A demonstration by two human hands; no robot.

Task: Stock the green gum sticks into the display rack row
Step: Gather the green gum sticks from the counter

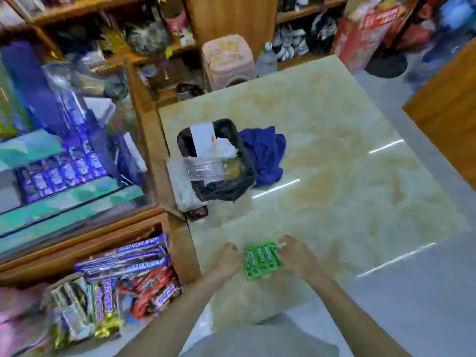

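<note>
Both hands press in on a bundle of green gum sticks [262,261] low over the marbled floor tiles [322,140]. The left hand [228,258] braces one side with curled fingers, the right hand [296,256] the other. The bright green packs lie side by side, labels blurred. Chocolate bars [123,261] fill a wooden shelf alongside.

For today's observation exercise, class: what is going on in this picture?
A person is crouched over a tiled floor in a shop, with both hands around a bunch of green gum sticks. The left hand presses one side, the right hand the other. The sticks lie side by side, not yet in any rack. A wooden shelf of chocolate bars stands to the left.
</note>
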